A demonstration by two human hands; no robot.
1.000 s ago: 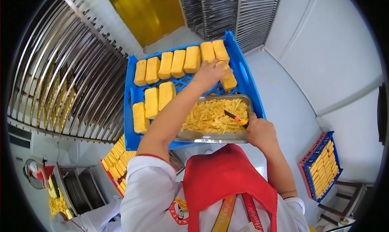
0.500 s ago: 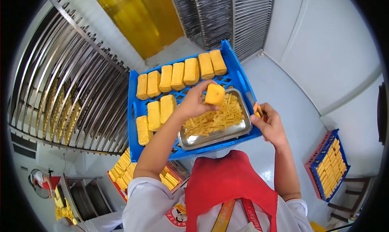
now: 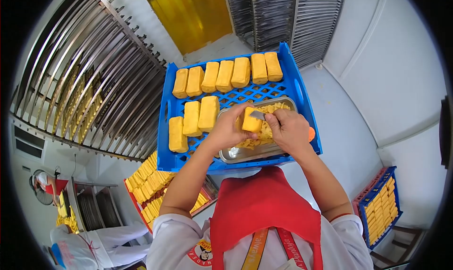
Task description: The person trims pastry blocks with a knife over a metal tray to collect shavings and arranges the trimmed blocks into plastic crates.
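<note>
My left hand (image 3: 230, 128) is wrapped round a yellow brick-shaped loaf (image 3: 251, 123), holding it end-up above a metal tray. My right hand (image 3: 291, 130) grips a box cutter with an orange end; its blade (image 3: 257, 115) lies against the top of the loaf. Under both hands, the metal tray (image 3: 232, 156) contains yellow strips and trimmings (image 3: 279, 106). That tray sits inside a blue plastic crate (image 3: 302, 97). More yellow loaves (image 3: 225, 76) stand in a row along the crate's far side, and 3 others (image 3: 191, 119) are at its left.
Tall metal racks (image 3: 89, 76) rise at the left, with another rack (image 3: 314, 22) at the back. A red crate of yellow pieces (image 3: 153, 180) stands below left, a blue one (image 3: 381, 206) at the right. Another person (image 3: 99, 248) is at the lower left.
My right hand has moved left from the crate's right edge, bringing the cutter blade to the loaf. My left hand still holds the loaf. A person's body now shows more at the lower left.
</note>
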